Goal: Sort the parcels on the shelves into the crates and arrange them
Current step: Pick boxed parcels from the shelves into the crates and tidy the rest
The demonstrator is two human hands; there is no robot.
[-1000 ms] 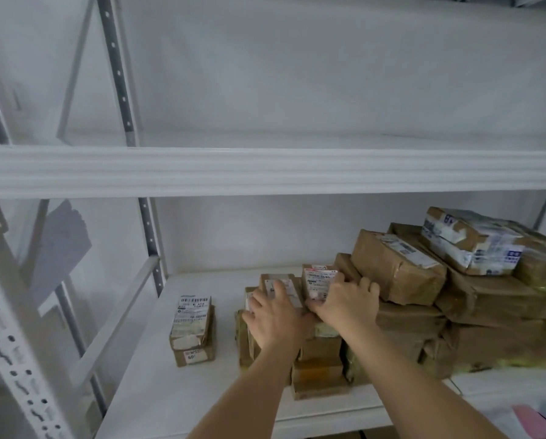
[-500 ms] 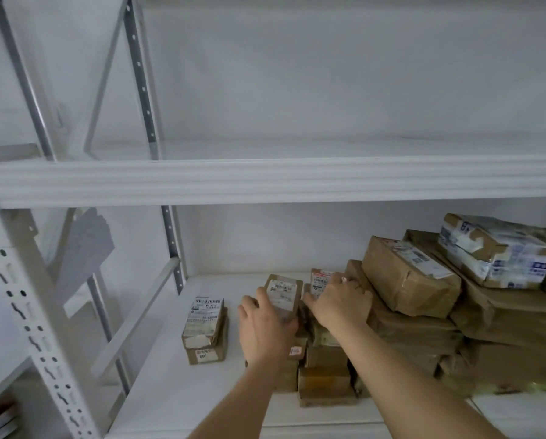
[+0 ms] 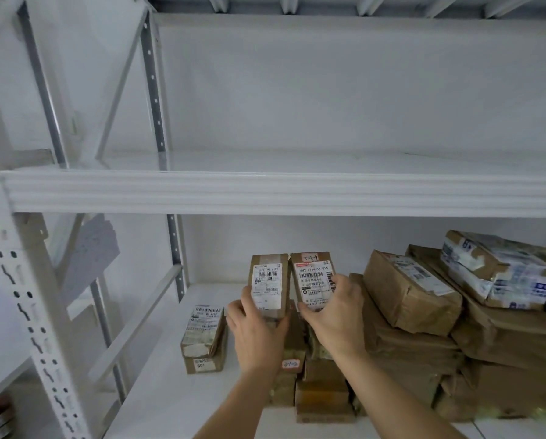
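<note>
Both hands (image 3: 297,324) have lifted small parcels (image 3: 292,282) upright, side by side.

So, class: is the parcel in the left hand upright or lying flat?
Upright: the left hand holds the parcel on end, label facing the camera.

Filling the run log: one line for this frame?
left hand: grips small parcel | right hand: grips labelled parcel | both lifted upright above shelf stack

"642 L714-00 015" and handwritten "5-3-9" on the right-held small parcel (image 3: 316,282)
</note>
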